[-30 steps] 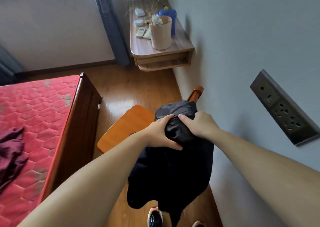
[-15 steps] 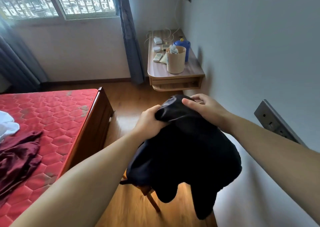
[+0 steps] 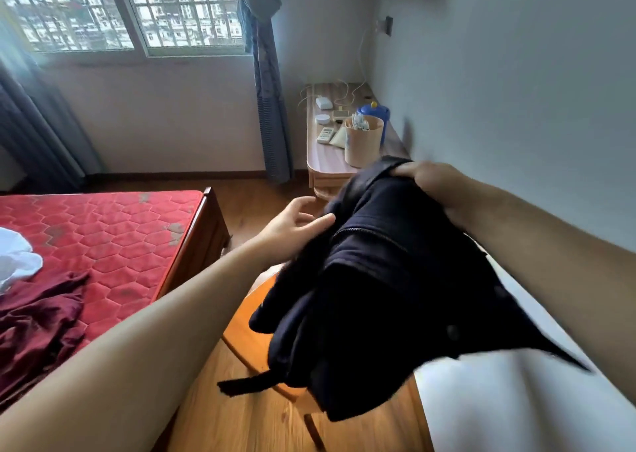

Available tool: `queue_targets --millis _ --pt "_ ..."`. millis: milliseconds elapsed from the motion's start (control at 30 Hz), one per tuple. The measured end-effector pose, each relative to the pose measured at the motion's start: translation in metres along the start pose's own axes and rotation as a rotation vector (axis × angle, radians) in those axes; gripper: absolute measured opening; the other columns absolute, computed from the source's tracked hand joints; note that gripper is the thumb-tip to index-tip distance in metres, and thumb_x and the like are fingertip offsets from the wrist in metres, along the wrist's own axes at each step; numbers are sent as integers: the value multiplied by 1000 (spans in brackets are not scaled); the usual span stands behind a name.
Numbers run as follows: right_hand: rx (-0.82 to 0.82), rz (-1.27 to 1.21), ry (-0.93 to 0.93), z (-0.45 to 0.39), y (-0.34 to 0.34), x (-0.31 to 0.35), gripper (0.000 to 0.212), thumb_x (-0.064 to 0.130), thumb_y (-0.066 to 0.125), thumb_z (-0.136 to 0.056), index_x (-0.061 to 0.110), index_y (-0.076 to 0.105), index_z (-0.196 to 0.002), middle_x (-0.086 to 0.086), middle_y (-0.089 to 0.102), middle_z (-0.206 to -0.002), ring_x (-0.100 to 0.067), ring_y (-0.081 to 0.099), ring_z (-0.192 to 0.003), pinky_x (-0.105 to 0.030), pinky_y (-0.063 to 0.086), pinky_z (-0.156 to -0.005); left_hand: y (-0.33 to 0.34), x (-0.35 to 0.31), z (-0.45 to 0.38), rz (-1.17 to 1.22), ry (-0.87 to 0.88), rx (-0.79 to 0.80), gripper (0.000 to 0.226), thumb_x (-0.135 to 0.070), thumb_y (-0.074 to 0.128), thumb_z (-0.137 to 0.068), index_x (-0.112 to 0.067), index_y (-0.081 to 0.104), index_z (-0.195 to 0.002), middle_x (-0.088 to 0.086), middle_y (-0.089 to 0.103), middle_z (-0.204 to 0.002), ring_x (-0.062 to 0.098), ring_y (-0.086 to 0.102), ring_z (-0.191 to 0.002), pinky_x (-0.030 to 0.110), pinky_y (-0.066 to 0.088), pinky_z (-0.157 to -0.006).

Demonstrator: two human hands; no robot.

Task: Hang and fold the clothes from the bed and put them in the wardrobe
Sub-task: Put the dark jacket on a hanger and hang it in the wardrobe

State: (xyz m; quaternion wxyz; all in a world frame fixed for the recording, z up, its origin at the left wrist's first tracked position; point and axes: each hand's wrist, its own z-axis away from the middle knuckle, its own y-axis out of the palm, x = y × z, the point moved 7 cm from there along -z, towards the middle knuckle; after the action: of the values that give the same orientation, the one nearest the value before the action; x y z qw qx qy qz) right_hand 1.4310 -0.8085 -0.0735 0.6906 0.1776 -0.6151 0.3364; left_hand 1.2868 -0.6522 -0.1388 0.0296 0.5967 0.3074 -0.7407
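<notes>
One dark garment [image 3: 378, 279] in right hand's [image 3: 433, 183] grip; left hand [image 3: 292, 224] loose-fingered; two garments [image 3: 38, 314] abed.

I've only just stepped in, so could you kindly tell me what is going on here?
A person is handling a dark navy garment above a wooden chair. The right hand grips its top edge, while the left hand, fingers straight, touches its side. On the red mattress lie a maroon garment and a white one, not yet put away.
</notes>
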Motion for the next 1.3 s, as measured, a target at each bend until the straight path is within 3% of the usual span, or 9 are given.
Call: queue_targets --millis 200,333,467,600,700,833,1033,1133,1300 --pt "90 -161 251 -7 30 -6 29 13 37 -99 5 59 -83 -9 64 -57 -16 61 -50 -20 50 -54 22 -55 47 -231 447 355 106 -60 80 -59 -56 17 -144 -16 25 -154 1 27 -141 26 26 -113" --pt "165 -76 259 -8 46 5 22 20 47 -95 7 63 -89 -10 64 -70 -19 62 -63 -31 52 -68 13 -84 56 -504 771 -89 63 -28 78 -71 -31 57 -130 -2 47 -144 19 45 -132 40 37 -110" --pt "230 16 188 -5 45 5 47 47 58 -90 15 59 -123 -8 71 -109 -22 66 -103 -41 45 -101 -33 -82 29 -17 521 -362 15 -5 59 -73 -15 69 -77 -6 65 -72 14 60 -72 29 46 -67" --pt "391 188 95 12 54 8 89 82 58 -68 34 41 -141 4 58 -135 -20 54 -125 -46 41 -107 -75 -96 -1 56 315 -437 17 -13 58 -82 -10 58 -65 -4 56 -64 11 46 -63 32 42 -61" --pt "322 386 -221 31 58 38 94 76 66 -63 48 26 -142 14 33 -147 -14 38 -134 -46 39 -108 -82 -121 -8 -70 356 -351 12 -4 56 -80 -6 67 -85 7 67 -80 16 55 -73 33 50 -72" --pt "182 1160 -1167 96 98 99 102 63 70 -65 41 18 -149 3 12 -158 -23 12 -146 -52 22 -115 -80 -147 -2 -131 413 -86 31 -10 60 -77 -12 64 -107 7 69 -100 15 65 -87 33 55 -79" --pt "457 2075 -1553 131 143 85 45 47 69 -76 25 64 -115 -5 59 -126 -30 42 -133 -65 5 -114 -90 -151 5 -199 371 91 47 8 45 -86 -28 66 -109 -3 67 -110 13 65 -100 25 56 -83" --pt "402 2057 -1692 129 159 91 25 11 44 -96 21 66 -88 1 66 -85 -20 61 -97 -56 17 -117 -86 -149 11 -170 365 135 51 9 44 -85 -32 66 -104 3 68 -112 15 67 -98 28 57 -82" --pt "385 1452 -1538 116 169 127 21 25 53 -89 21 68 -75 5 68 -65 -14 67 -65 -33 43 -94 -90 -131 15 -90 271 144 31 -6 55 -86 -31 71 -96 -2 71 -97 10 65 -83 26 55 -74"
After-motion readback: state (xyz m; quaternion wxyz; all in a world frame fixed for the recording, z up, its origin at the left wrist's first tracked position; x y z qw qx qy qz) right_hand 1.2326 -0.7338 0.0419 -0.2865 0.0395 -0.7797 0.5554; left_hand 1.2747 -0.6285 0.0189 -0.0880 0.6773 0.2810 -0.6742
